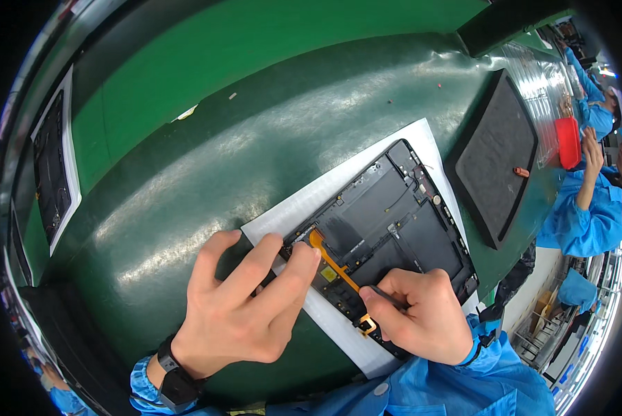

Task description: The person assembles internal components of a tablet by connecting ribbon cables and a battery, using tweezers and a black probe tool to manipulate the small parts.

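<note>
While the left hand [248,312] spreads its fingers, one near the orange flex cable's [333,261] upper end, the right hand [429,312] pinches a slim dark tool [387,297] over it. Cable lies inside the black device shell [359,215], lower-left side. Best, I judge: light pressure, cable flat. Red tray [568,142], far right: contents unclear.

Blue smock [432,388], chunky watch [178,388], that's me lol
Watch is black, worn on my left; cuff [141,385] gathered, button [381,390] pale.
</note>
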The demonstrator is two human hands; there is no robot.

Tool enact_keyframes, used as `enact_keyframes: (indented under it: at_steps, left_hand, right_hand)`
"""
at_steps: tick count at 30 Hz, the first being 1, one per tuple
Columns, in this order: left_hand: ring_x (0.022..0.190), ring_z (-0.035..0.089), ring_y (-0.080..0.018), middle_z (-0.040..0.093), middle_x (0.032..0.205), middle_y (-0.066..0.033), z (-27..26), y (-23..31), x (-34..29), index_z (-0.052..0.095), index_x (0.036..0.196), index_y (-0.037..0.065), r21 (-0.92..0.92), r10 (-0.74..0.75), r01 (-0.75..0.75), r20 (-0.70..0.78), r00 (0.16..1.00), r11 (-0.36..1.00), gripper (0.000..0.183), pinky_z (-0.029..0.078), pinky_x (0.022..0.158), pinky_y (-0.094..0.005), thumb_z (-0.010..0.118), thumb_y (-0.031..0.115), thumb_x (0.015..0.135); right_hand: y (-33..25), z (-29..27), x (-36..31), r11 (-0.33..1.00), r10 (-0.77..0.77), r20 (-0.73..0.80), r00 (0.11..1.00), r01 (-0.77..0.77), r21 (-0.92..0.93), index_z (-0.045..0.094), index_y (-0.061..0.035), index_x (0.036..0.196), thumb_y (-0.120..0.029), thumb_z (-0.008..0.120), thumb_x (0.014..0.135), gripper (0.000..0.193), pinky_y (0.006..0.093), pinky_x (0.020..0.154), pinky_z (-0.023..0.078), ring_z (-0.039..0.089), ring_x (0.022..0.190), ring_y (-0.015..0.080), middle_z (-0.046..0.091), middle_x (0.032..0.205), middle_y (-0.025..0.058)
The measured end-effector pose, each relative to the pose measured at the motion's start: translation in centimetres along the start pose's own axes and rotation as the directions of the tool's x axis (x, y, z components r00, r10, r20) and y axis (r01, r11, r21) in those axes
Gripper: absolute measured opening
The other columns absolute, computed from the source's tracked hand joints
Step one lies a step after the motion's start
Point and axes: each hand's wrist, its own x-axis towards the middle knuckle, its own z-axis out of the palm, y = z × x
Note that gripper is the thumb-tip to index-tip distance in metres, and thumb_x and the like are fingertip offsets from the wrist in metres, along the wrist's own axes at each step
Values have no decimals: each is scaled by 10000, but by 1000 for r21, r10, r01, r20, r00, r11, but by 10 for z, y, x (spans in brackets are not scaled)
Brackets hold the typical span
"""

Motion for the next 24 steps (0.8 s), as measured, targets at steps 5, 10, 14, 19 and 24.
enact_keyframes:
  at_steps: [5, 10, 14, 19, 24]
  left_hand:
    - [1023, 628, -248, 691, 1103, -19, 1, -1, 3, 764, 944, 26, -12, 5, -5, 5, 1000, 1000, 238, 497, 851, -504, 732, 91, 717]
    - [1041, 630, -251, 680, 1114, -27, 6, 2, 1, 759, 993, 22, 4, 19, -19, -47, 999, 1000, 274, 492, 872, -506, 713, 64, 726]
    - [1067, 623, -258, 660, 1163, -43, 9, 8, -4, 751, 1082, 20, 15, -6, 6, -25, 1000, 1000, 369, 487, 896, -510, 695, 52, 718]
    - [1101, 604, -263, 634, 1232, -60, 4, 12, -5, 730, 1162, 21, 55, -14, 13, 5, 1000, 998, 444, 475, 937, -508, 681, 46, 721]
    - [1130, 597, -282, 651, 1218, -64, 9, 17, -5, 704, 1201, 27, 10, -76, 76, 25, 997, 997, 490, 473, 963, -493, 658, 11, 714]
  right_hand:
    - [2, -1, 1, 999, 1, -7, 1000, -1, -43, 671, 74, 816, -52, 712, 852, 137, 359, 525, 504, 675, 535, 295, 643, 633, 204]
    - [1, -3, 5, 995, -60, 1, 998, 59, -74, 643, 83, 759, -98, 703, 861, 217, 413, 560, 506, 641, 550, 387, 606, 631, 240]
    - [3, -5, 8, 990, -95, 14, 995, 96, -107, 635, 94, 735, -110, 693, 863, 248, 426, 573, 506, 625, 575, 424, 583, 622, 262]
    - [6, -6, 7, 983, -145, 60, 988, 150, -108, 638, 74, 693, -152, 673, 960, 352, 304, 456, 470, 640, 456, 156, 622, 519, 126]
    - [-1, -9, 8, 991, -77, 98, 992, 87, -101, 635, 56, 664, -143, 690, 946, 349, 314, 438, 433, 595, 432, 136, 617, 511, 112]
